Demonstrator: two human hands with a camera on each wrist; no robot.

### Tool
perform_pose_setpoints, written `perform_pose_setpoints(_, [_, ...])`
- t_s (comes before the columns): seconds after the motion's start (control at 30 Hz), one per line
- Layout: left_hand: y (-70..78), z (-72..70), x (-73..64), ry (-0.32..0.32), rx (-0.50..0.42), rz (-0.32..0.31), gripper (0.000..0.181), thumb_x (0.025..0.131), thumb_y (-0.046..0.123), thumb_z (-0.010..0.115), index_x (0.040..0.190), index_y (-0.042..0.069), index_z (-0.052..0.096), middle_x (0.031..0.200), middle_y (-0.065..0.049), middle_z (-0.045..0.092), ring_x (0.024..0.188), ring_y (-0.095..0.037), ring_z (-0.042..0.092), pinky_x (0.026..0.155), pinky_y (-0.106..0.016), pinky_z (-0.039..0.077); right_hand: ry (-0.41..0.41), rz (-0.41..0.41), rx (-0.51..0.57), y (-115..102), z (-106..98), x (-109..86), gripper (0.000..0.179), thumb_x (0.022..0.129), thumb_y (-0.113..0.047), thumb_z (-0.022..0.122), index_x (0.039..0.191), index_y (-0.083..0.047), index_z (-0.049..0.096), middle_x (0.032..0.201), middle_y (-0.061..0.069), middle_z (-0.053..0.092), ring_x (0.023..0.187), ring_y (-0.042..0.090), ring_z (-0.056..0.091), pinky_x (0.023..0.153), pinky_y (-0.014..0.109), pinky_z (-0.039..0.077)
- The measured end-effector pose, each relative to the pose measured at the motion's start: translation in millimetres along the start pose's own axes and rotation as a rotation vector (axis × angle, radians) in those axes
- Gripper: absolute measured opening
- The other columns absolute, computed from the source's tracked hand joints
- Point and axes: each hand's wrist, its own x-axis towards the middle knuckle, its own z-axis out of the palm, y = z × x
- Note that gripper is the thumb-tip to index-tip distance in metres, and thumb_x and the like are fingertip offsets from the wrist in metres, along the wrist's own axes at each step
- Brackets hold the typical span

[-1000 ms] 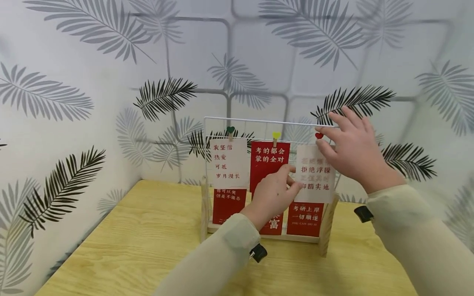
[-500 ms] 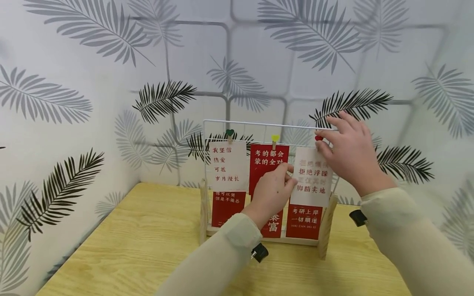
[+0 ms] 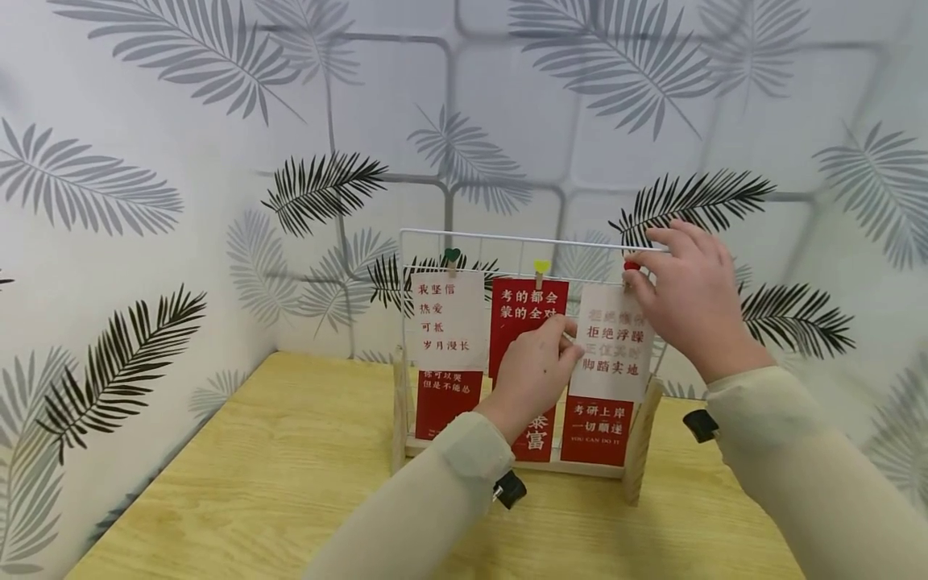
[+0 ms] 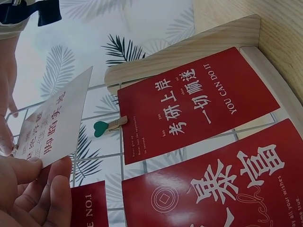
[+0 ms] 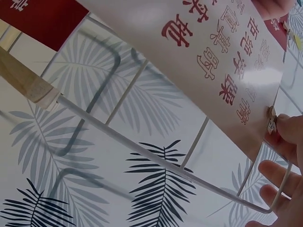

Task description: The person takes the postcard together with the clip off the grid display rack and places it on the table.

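A white card with red lettering (image 3: 609,346) overlaps the upper right of a white wire grid rack (image 3: 493,235). My left hand (image 3: 532,366) pinches the card's left edge between thumb and fingers, as the left wrist view also shows. At the card's top, my right hand (image 3: 689,298) pinches a small wooden clip with a red heart (image 3: 631,266). The right wrist view shows the clip (image 5: 271,124) at the card's edge, with the other right fingers (image 5: 272,177) spread near the grid's corner. My right hand partly hides the card's upper right.
A white card (image 3: 448,321) under a green-heart clip (image 3: 453,254) and a red card (image 3: 525,290) under a yellow-heart clip (image 3: 542,266) hang alongside. Below hang red cards, including one at right (image 4: 189,106). The rack's wooden base (image 3: 632,483) stands on a wood-grain table (image 3: 290,451).
The white card has shifted slightly down and left with my left hand still at its edge. The red-heart clip has moved slightly right in my right fingers.
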Motion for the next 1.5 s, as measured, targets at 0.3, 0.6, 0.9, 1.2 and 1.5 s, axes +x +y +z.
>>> perform_pose_setpoints(0.3, [-0.3,-2.3,1.2,0.008,0.021,0.030,0.023,0.103,0.025,0.062,0.124,0.015,0.061,0.101,0.004,0.072,0.071,-0.002,0.060,0.062,-0.017,0.050,0.067,-0.006,0.076,0.2,4.0,1.7,0.018,0.098,-0.014,0.065,0.107,-0.003,0.076,0.134,0.020,0.060,0.137,0.041,0.039,0.114,0.061,0.024])
perform_pose_setpoints(0.6, [-2.1,-0.8,0.7,0.008,-0.032,0.006,0.023,0.103,0.025,0.062,0.123,0.015,0.061,0.095,0.007,0.069,0.066,-0.006,0.059,0.060,-0.021,0.051,0.123,-0.013,0.124,-0.6,5.7,1.9,0.013,0.096,-0.010,0.069,0.103,-0.004,0.078,0.130,0.017,0.061,0.131,0.043,0.044,0.113,0.060,0.026])
perform_pose_setpoints(0.9, [-1.9,-0.5,2.2,0.004,-0.053,-0.006,0.022,0.102,0.025,0.063,0.122,0.016,0.061,0.090,0.010,0.066,0.065,-0.009,0.058,0.058,-0.023,0.051,0.103,-0.002,0.158,-1.9,0.8,2.8,0.010,0.094,-0.009,0.071,0.099,-0.002,0.078,0.125,0.019,0.058,0.126,0.044,0.043,0.112,0.060,0.024])
perform_pose_setpoints(1.2, [-4.3,-0.9,2.4,0.014,-0.028,0.024,0.021,0.102,0.024,0.063,0.121,0.015,0.061,0.091,0.008,0.067,0.065,-0.007,0.058,0.059,-0.021,0.051,0.126,-0.017,0.180,-1.7,1.0,3.4,0.009,0.093,-0.007,0.072,0.097,-0.001,0.078,0.120,0.018,0.059,0.122,0.042,0.045,0.110,0.058,0.028])
perform_pose_setpoints(1.5, [-3.6,-1.8,2.0,0.010,-0.022,0.020,0.020,0.102,0.025,0.063,0.119,0.016,0.061,0.092,0.008,0.068,0.067,-0.007,0.058,0.060,-0.021,0.051,0.133,-0.020,0.184,-0.5,1.5,3.3,0.008,0.092,-0.007,0.073,0.094,-0.001,0.077,0.114,0.017,0.057,0.116,0.040,0.045,0.104,0.059,0.031])
